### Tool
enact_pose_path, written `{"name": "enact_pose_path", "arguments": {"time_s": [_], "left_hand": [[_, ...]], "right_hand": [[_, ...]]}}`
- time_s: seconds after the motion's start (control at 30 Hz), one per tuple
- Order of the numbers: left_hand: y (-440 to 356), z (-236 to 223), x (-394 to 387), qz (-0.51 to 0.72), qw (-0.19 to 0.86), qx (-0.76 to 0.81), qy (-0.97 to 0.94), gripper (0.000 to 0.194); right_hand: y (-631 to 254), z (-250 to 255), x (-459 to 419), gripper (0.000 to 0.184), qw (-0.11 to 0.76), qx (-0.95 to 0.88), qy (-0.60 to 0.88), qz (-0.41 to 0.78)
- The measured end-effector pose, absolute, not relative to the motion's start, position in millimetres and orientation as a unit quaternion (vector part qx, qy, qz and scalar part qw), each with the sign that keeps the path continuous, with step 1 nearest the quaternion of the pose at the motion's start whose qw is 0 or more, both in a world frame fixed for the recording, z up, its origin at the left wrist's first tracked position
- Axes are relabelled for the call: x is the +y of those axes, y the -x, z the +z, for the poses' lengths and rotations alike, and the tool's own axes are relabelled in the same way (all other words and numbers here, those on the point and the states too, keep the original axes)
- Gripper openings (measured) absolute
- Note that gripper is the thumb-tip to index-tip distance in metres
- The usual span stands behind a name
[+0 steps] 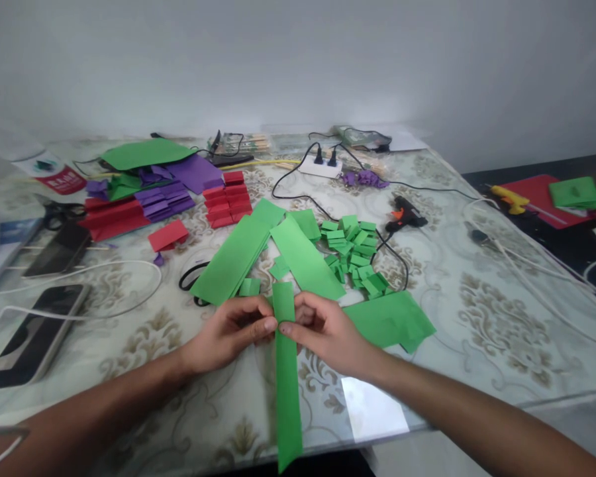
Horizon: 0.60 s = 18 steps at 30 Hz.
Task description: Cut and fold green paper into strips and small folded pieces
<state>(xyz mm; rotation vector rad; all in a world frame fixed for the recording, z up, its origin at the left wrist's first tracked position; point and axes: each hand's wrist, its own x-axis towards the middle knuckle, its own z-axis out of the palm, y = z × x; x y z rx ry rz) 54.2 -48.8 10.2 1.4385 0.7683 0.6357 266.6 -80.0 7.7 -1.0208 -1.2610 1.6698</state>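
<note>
A long narrow green paper strip (288, 391) runs upright between my two hands, its lower end hanging over the table's front edge. My left hand (238, 329) pinches its left side, and my right hand (322, 328) pinches the right side at about the same height. A stack of wide green paper strips (238, 255) lies just beyond my left hand. Another green strip (308, 258) slants behind my right hand, and green paper (387, 321) lies to its right. Farther back is a pile of small folded green paper pieces (355, 252).
Two phones (34, 334) and scissors (59, 211) lie at left, near a bottle (54, 172). Red folded paper (227, 200) and purple paper (163, 200) sit farther back. A black glue gun (406, 213) and a power strip (322, 165) trail cords across the patterned table.
</note>
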Motion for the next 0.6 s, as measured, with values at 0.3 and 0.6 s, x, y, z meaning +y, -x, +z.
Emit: {"name": "enact_pose_path", "arguments": {"time_s": [0.3, 0.6], "left_hand": [[-55, 10, -51, 0.268, 0.64, 0.346, -0.631, 0.033], [-56, 14, -48, 0.264, 0.683, 0.346, -0.586, 0.033]], "right_hand": [[-265, 5, -81, 0.05, 0.398, -0.414, 0.397, 0.716], [-276, 17, -77, 0.026, 0.449, -0.489, 0.387, 0.64]]}}
